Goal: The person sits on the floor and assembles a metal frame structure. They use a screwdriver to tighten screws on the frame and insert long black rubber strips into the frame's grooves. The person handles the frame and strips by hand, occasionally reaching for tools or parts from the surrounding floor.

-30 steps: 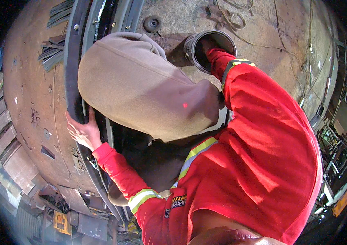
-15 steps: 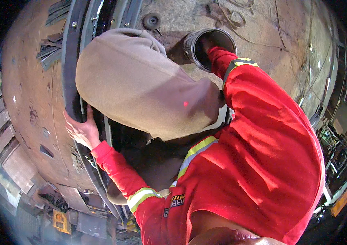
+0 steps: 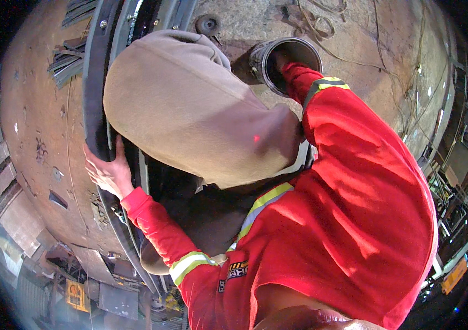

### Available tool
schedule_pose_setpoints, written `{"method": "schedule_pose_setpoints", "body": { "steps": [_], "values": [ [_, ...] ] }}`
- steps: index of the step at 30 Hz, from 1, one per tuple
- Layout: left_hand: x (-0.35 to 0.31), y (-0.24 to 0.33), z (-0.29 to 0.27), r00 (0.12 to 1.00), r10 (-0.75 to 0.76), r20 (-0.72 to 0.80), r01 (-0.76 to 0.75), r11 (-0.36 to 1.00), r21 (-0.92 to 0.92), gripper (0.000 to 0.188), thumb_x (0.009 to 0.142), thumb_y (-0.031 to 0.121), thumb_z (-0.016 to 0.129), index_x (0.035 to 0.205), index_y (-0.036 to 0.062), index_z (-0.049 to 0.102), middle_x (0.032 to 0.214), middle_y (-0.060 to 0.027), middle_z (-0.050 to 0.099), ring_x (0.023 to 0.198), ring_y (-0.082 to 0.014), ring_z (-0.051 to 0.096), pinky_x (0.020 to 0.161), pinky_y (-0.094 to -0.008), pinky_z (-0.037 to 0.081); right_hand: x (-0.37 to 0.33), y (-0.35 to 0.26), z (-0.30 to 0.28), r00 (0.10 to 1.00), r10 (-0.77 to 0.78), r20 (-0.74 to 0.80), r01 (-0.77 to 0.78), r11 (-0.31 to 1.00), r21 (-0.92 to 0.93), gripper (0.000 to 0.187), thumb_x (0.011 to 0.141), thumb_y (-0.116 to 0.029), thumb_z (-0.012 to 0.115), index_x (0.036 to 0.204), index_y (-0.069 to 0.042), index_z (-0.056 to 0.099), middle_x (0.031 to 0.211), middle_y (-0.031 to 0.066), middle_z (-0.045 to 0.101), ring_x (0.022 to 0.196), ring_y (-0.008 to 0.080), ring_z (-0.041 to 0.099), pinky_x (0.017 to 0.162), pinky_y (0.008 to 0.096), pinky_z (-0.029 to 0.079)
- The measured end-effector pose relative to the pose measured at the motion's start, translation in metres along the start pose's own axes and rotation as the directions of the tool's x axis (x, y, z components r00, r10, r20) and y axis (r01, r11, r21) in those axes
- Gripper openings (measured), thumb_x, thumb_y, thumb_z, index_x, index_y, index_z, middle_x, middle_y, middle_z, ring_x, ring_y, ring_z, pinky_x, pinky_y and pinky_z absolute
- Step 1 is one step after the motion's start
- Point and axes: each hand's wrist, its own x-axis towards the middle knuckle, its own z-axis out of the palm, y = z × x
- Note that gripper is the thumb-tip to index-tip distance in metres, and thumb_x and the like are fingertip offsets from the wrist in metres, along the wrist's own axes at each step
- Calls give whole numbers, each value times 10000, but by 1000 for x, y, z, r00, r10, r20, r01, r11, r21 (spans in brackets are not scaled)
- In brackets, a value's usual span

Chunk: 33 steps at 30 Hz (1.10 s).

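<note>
My left hand lies across a long dark metal beam, its thumb toward the inner side and its fingers over the outer edge, gripping it. To the right, my right hand reaches down inside a round metal bucket. The bucket's dark inside hides the fingers and anything they may touch. My bent leg in brown trousers lies between the two hands, next to the beam.
A small dark wheel-like disc lies on the floor beyond my knee. Bundles of thin dark strips lie left of the beam. Cable trails across the floor at the upper right. Metal frames and scrap crowd the far right.
The view has shifted slightly. My left hand stays on the beam and my right hand stays inside the bucket.
</note>
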Motion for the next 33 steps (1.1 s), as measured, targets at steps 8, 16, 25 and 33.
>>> {"method": "schedule_pose_setpoints", "body": {
  "steps": [8,16,25,33],
  "values": [
    [-4,-3,-11,1000,2,-14,-2,999,47,880,688,592,714,1337,71,426,1215,-166,551,1096,-357,519,921,-485,400,6,-20,-16,983,122,136,-130,990,47,464,710,-227,718,1135,-68,622,1176,186,603,1089,344,574,959,437,453],
    [3,-1,7,1000,10,-4,-10,1000,3,873,682,576,730,1331,75,432,1222,-160,547,1105,-356,518,924,-486,402,11,28,60,988,152,33,-146,978,-152,405,816,-169,581,1207,-67,577,1263,186,550,1159,334,534,1008,436,416],
    [2,0,0,999,23,-27,-23,1000,17,871,686,586,721,1331,77,432,1211,-155,548,1099,-356,518,913,-489,405,-1,-23,-12,988,151,19,-151,989,-10,467,837,-226,565,1272,-61,531,1302,185,520,1226,333,480,1068,421,352],
    [-4,-3,-4,999,-28,-15,28,999,23,877,672,592,728,1327,84,441,1163,-180,564,1056,-361,534,890,-494,410,-51,-39,-94,949,241,203,-299,894,335,453,839,-240,562,1252,-54,549,1270,186,543,1200,336,501,1049,420,371]
  ]
}}
